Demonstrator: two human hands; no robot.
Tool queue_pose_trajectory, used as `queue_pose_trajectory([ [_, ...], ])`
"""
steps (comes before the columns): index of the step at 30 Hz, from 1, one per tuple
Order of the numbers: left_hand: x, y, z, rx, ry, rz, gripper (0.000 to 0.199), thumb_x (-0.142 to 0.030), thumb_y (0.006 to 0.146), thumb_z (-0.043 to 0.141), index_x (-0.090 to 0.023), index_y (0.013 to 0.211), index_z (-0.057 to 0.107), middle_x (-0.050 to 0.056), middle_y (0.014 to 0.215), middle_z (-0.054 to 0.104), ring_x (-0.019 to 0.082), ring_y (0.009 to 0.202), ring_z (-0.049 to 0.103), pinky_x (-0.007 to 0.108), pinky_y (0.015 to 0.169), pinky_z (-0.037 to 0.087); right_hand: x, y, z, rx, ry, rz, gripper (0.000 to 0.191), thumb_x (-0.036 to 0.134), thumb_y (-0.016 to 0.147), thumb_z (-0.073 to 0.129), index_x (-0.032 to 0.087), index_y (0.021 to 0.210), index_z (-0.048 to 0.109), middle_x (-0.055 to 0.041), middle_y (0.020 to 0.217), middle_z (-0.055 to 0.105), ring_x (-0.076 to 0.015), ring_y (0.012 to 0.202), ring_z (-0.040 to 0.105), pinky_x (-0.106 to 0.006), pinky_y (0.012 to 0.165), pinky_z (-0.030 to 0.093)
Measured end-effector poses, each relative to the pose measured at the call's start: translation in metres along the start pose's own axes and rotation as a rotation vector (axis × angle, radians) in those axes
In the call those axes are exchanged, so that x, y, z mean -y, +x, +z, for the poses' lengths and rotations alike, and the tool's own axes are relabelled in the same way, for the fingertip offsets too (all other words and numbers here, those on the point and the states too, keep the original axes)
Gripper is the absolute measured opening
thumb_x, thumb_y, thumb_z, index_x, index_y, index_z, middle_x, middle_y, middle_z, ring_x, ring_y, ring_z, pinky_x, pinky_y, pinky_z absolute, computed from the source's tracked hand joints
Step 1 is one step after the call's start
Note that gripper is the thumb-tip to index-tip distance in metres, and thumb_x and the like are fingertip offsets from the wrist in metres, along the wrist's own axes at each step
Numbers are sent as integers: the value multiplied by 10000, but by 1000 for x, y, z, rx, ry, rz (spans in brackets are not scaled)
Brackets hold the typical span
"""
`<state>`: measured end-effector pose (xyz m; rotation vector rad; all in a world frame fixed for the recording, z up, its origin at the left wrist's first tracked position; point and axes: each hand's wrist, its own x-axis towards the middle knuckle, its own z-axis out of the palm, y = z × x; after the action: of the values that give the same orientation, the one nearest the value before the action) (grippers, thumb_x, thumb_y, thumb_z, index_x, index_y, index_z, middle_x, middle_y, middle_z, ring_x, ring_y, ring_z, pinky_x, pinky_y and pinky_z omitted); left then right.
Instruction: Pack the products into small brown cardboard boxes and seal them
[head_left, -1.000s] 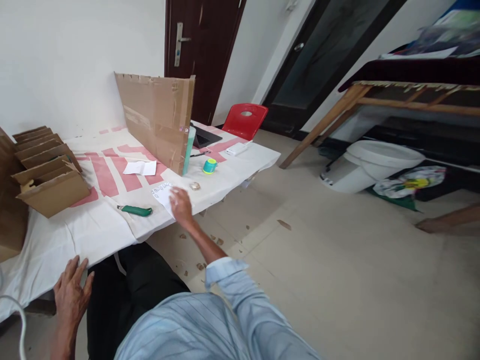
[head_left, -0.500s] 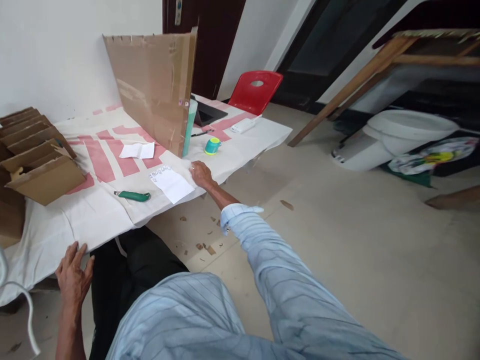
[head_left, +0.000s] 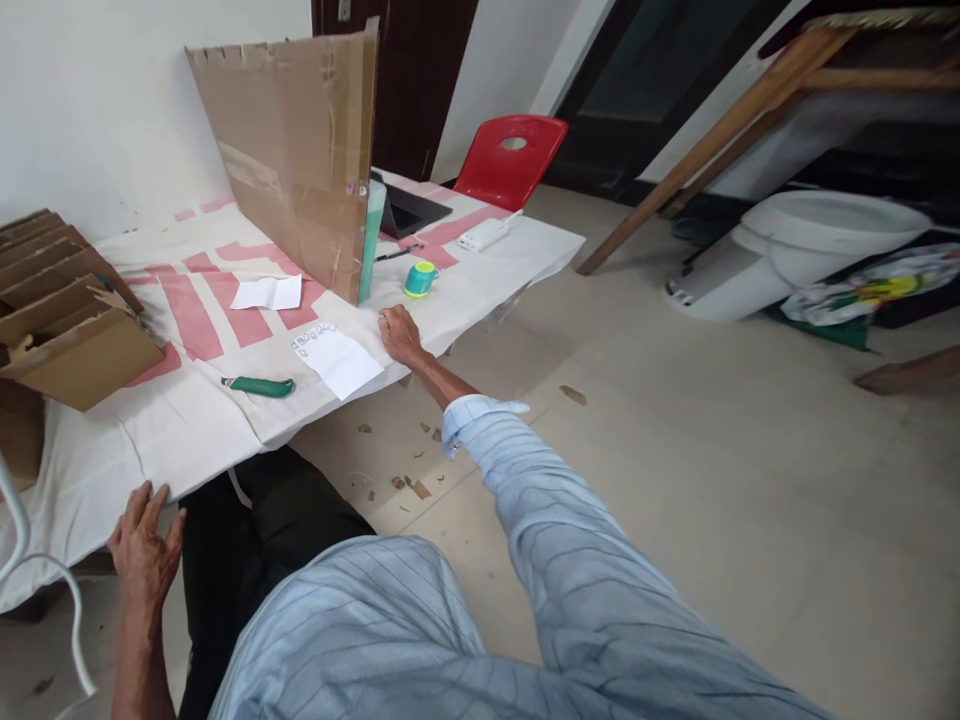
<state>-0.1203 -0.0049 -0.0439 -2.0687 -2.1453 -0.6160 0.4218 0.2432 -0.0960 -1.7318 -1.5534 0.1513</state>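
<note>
My left hand [head_left: 145, 540] rests at the near edge of the cloth-covered table [head_left: 180, 440], fingers spread and fingertips on the cloth. Further along that edge, my right hand [head_left: 400, 333] lies on the tabletop with its fingers curled in. Whatever those fingers may hold is hidden. Just left of it is a white sheet of paper [head_left: 341, 365] with handwriting along its top. A green box cutter [head_left: 261, 387] lies between the two hands, touched by neither. Beyond my right hand stands a small teal and yellow tape measure-like object [head_left: 420, 279].
A large cardboard panel [head_left: 300, 160] stands upright on the table. Cardboard boxes [head_left: 90, 355] sit at the left, with another paper slip [head_left: 267, 293] nearby. A laptop-like black device [head_left: 412, 212], white power strip [head_left: 484, 233] and red chair [head_left: 512, 160] are behind. Cardboard scraps [head_left: 418, 489] litter the floor.
The camera has tilted slightly, so the table and its things appear a little higher and further left. Both hands keep their places on the table edge.
</note>
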Motion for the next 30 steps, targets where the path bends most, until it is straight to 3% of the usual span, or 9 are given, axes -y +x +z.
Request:
queue_pose_trajectory([
  [3,2,4,0,5,-41,-6,457,-469,998,542,-201,1317,730,192,1548,634,415,1466,577,624,1198,445,14,1,-12,-41,48,-19,419,379,1062,374,156,1266,664,-191,1222,692,-305,1157,613,-475,1081,510],
  [6,-18,11,-4,-24,-240,-40,469,-512,937,647,-208,1279,748,190,1520,639,418,1325,675,604,1105,541,54,-16,-19,-38,172,-94,459,422,1030,450,157,1367,613,-153,1203,718,-275,1073,673,-434,1002,565],
  [8,-47,15,-9,-17,-488,-45,500,-547,900,723,-214,1272,750,178,1464,669,385,1292,691,527,1027,599,97,-44,-18,22,393,-191,506,435,988,566,194,1433,579,-104,1194,733,-256,1062,693,-413,996,571],
  [10,-81,18,-17,81,-773,-59,532,-568,899,753,-223,1304,737,160,1397,713,333,1233,720,454,957,619,145,-83,-15,113,559,-276,522,411,963,645,235,1449,571,-79,1220,735,-242,1083,699,-402,1012,566],
  [14,-126,22,-29,232,-1295,-146,603,-571,896,804,-207,1367,703,146,1238,786,254,1073,762,381,934,597,225,-158,-15,305,700,-382,552,378,932,739,273,1451,585,-73,1245,729,-229,1029,700,-396,964,582],
  [18,-124,15,-39,267,-1472,-249,619,-604,799,889,-171,1219,747,101,1042,809,217,935,768,320,824,598,262,-193,-13,382,730,-446,588,382,909,792,283,1455,600,-94,1252,717,-247,1024,690,-399,912,596],
  [24,-112,0,-35,328,-1518,-355,553,-558,699,957,-161,1044,786,57,934,788,170,805,735,253,689,572,285,-212,-2,425,712,-501,561,229,909,703,346,1452,618,-83,1262,705,-264,1043,688,-435,942,598],
  [27,-110,-4,-31,296,-1591,-361,517,-545,695,960,-153,980,782,43,863,783,153,750,716,251,686,569,294,-221,-1,475,715,-488,585,192,878,689,339,1440,627,-93,1308,690,-281,1151,675,-461,1015,583],
  [30,-100,-7,-34,234,-1640,-356,488,-541,718,949,-145,951,783,43,814,784,149,700,705,269,698,579,300,-226,-7,604,770,-396,653,286,812,842,345,1429,633,-85,1382,663,-284,1216,651,-456,1056,575],
])
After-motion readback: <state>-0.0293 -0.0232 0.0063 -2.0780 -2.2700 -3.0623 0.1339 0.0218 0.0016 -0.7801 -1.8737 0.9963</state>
